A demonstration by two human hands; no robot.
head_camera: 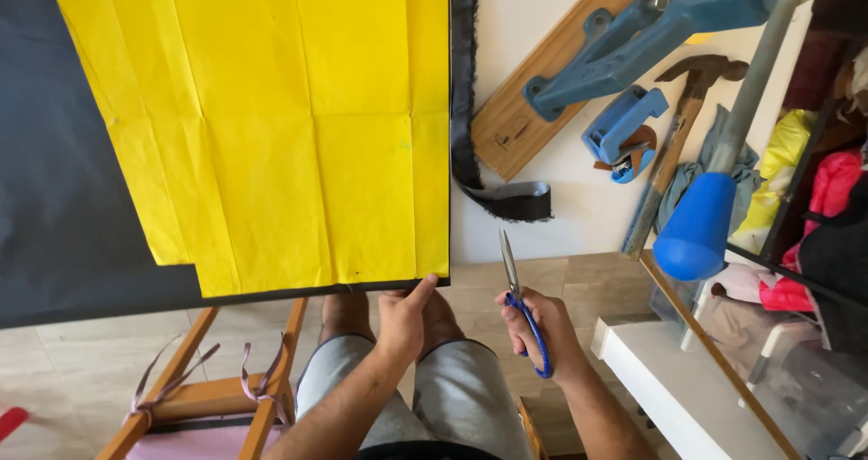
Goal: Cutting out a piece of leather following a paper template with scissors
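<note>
1. Left hand (400, 320): lower centre of the frame. Its grip is closed, pinching the near edge of the yellow paper (271, 126) and the dark cloth (63, 198) beneath, right at their lower right corner.
2. Right hand (542, 329): lower centre right. Its grip is closed on the blue-handled scissors (520, 293); the blades point up, shut or nearly so, apart from the paper edge.
3. Paper: upper left and centre, creased in a grid, flat on the cloth over the worktop (579, 207). We note no labels or print on it.
4. Handling, as we judge it: keep both layers taut and flush at the pinched corner, open the blades wide, enter square to the edge, and follow the paper's right side closely.
5. Dark strip (479, 171): centre, beside the paper's right edge, curled at its end.
6. Wooden board (524, 107), blue clamp (651, 35) and hammer (687, 89): upper right.
7. Blue cap (696, 230) on a pole: right.
8. Bundled fabrics, yellow and pink (814, 180): far right shelf; no signs are readable.
</note>
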